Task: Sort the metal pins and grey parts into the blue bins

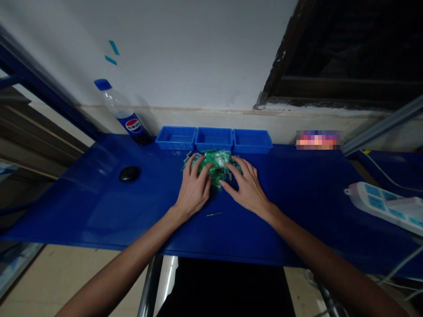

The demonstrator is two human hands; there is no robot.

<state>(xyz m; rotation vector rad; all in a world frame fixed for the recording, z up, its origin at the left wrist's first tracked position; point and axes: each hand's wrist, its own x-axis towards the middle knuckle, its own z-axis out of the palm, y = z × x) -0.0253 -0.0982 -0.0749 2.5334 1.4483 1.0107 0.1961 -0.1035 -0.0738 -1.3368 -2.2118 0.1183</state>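
A heap of small green plastic packets [218, 160] lies on the blue table, with a few small grey metallic pieces showing at its edges. My left hand [195, 187] rests on the left side of the heap, fingers spread and curved over it. On the right side, my right hand [246, 182] touches the packets with its fingers apart. Neither hand has closed round a packet. Nearer to me lies a thin metal pin-like piece [214, 214], apart from both hands. What lies under the fingertips is partly hidden.
Behind the heap stand three blue bins: left [176, 138], middle [214, 140] and right [252, 141]. A cola bottle [124, 112] and a black computer mouse [129, 174] are to the left. A white power strip [386, 204] with cables sits at the right on the blue table [297, 211].
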